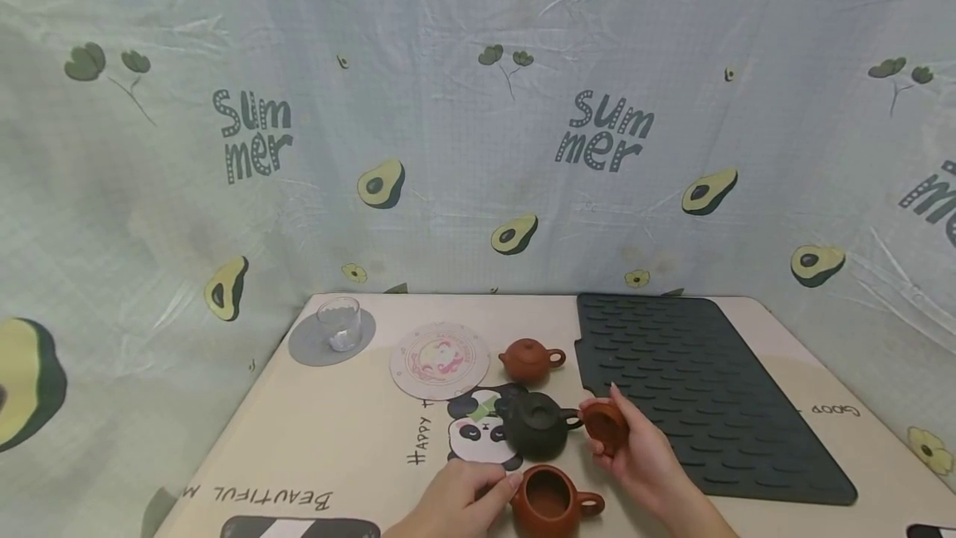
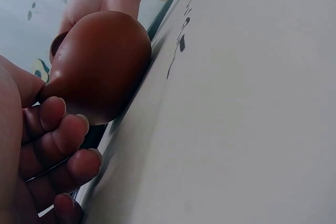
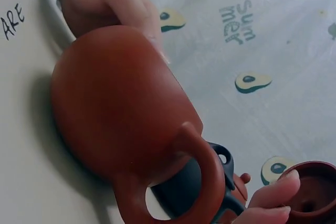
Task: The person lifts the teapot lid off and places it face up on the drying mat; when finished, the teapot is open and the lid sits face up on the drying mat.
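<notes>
A reddish-brown teapot without its lid stands near the front of the table, its mouth facing up and its loop handle to the right. My left hand pinches its short spout between thumb and forefinger; the other fingers curl beside the body. To the right, my right hand holds the teapot lid up off the table, its hollow underside showing. A black teapot stands just behind the open one, its handle close to the right hand's fingers. Farther back sits a smaller reddish-brown teapot with its lid on.
A round pink-patterned mat lies left of the small teapot. At the back left, a clear glass cup stands on a grey round mat. A large dark ridged mat covers the right side. Printed curtains hang behind the table.
</notes>
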Motion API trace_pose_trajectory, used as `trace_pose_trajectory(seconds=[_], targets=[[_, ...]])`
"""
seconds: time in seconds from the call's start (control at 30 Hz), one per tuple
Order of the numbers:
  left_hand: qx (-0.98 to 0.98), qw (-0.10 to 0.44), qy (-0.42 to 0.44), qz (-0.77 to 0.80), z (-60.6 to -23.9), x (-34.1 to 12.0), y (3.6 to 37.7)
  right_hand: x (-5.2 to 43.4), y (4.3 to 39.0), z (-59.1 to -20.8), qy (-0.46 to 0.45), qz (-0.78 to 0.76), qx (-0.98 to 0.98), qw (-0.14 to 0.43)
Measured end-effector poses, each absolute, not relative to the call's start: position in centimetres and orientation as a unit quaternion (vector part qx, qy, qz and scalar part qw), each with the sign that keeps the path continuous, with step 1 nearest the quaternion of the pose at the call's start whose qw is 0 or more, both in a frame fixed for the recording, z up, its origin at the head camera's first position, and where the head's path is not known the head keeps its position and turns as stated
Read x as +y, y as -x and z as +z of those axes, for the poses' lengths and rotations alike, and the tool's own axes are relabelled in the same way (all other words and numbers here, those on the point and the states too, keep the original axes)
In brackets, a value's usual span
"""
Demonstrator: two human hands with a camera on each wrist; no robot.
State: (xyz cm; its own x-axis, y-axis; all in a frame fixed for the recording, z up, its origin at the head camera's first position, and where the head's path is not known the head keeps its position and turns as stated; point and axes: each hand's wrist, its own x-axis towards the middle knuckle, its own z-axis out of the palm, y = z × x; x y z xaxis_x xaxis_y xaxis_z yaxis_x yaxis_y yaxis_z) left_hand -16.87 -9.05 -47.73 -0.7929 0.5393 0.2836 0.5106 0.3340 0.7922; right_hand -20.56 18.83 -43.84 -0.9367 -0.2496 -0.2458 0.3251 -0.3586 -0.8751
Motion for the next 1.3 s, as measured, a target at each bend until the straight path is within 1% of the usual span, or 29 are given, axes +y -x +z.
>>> trace_pose_trajectory(seconds=[0.17,0.3,0.37,0.57,0.77,0.9,1.07,1.3], targets=[[0.813,0.034,-0.312,0.490,-47.7,-9.0,16.8,18.9,20.5,-43.5,-0.024,-0.812,0.557,0.171],[0.817,0.019,-0.313,0.484,-47.7,-9.0,16.8,19.0,20.5,-43.4,-0.010,-0.789,0.593,0.160],[0.820,0.009,-0.314,0.479,-47.7,-9.1,16.7,18.9,20.6,-43.5,-0.012,-0.773,0.617,0.147],[0.821,0.003,-0.312,0.479,-47.6,-9.0,16.7,18.3,20.9,-43.6,-0.047,-0.731,0.674,0.097],[0.819,0.013,-0.307,0.485,-47.6,-9.0,16.6,18.4,20.8,-43.6,-0.063,-0.691,0.718,0.054],[0.818,0.021,-0.305,0.488,-47.6,-9.0,16.6,18.5,20.9,-43.7,-0.065,-0.684,0.725,0.045],[0.819,0.018,-0.308,0.485,-47.6,-9.0,16.7,18.8,21.2,-43.8,-0.073,-0.676,0.732,0.041],[0.819,0.017,-0.306,0.486,-47.7,-9.0,16.7,19.4,21.3,-43.9,-0.105,-0.617,0.779,0.030]])
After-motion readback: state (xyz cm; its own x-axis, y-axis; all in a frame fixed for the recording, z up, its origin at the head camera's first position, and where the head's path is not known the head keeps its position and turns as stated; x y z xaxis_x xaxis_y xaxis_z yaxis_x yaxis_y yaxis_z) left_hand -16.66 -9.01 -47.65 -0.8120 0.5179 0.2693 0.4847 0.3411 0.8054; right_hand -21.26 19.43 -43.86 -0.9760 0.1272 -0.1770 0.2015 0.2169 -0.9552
